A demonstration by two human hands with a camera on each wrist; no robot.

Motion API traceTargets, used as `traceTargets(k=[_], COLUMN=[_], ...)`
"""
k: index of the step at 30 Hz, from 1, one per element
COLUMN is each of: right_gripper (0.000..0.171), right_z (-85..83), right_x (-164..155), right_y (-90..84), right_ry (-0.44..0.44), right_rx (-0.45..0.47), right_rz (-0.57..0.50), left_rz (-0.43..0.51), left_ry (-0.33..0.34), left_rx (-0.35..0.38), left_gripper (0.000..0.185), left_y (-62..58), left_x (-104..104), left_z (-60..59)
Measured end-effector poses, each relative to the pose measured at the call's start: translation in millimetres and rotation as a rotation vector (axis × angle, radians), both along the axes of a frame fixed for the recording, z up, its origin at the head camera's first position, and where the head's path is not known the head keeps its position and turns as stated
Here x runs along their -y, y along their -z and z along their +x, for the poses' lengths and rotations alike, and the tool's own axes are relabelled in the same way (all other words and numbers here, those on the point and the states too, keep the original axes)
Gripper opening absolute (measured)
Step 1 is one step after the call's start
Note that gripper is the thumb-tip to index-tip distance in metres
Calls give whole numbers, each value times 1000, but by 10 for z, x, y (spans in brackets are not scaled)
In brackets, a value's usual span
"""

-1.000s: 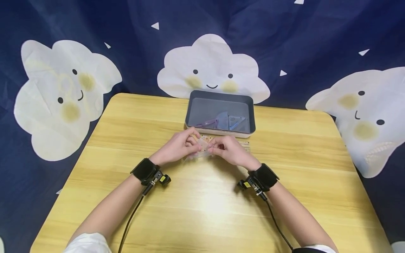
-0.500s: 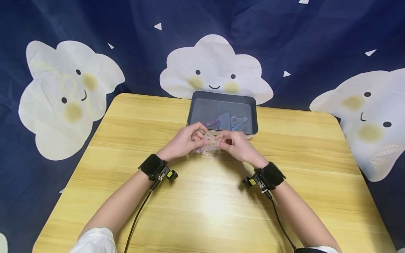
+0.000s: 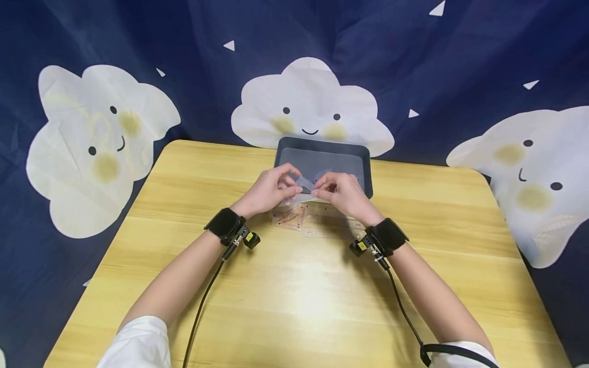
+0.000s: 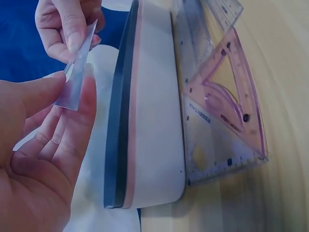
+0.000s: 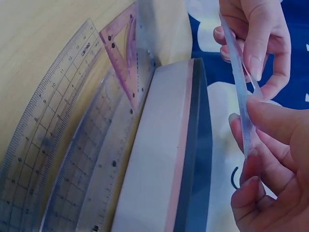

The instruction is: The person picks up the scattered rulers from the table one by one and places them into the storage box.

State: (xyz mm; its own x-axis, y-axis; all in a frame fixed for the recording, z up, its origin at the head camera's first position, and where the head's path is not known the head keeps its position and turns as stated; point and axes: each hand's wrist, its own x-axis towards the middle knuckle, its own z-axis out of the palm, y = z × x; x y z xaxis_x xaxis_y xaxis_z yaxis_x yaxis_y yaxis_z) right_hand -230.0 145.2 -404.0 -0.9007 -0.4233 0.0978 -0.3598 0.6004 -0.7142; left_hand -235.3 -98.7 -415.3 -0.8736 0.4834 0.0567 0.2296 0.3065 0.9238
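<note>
We pinch a thin clear plastic piece [image 3: 306,182] between left hand [image 3: 269,191] and right hand [image 3: 341,195], above the grey tin box [image 3: 359,153] at twelve o'clock; lowering it in looks next.

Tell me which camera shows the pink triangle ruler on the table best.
The left wrist view: the pink triangle ruler lies unobstructed beside the tin. The right wrist view catches only one corner; the head view shows it small beneath the hands.

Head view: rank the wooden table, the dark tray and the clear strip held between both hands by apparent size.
1. Wooden table, largest by far.
2. Dark tray, much smaller.
3. Clear strip, smallest; pinched by the left hand and right hand, which hide part of it.
</note>
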Motion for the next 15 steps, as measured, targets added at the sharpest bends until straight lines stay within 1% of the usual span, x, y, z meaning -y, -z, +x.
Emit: traceTargets(k=[3, 7, 10, 15], right_gripper=[11, 9, 8, 9], right_z=[-29, -72, -125, -241], right_x=[9, 20, 36, 70], right_y=[38, 62, 72, 70], right_ry=[4, 0, -2, 16], right_rx=[0, 7, 9, 16], right_rz=[-3, -14, -23, -38], left_rz=[4, 1, -12, -23], left_ry=[-12, -11, -8, -15], left_rx=[12, 20, 13, -5], left_gripper=[27, 27, 26, 27], left_y=[36, 50, 50, 60], left_x=[11, 23, 37, 60], left_z=[-22, -63, -126, -277])
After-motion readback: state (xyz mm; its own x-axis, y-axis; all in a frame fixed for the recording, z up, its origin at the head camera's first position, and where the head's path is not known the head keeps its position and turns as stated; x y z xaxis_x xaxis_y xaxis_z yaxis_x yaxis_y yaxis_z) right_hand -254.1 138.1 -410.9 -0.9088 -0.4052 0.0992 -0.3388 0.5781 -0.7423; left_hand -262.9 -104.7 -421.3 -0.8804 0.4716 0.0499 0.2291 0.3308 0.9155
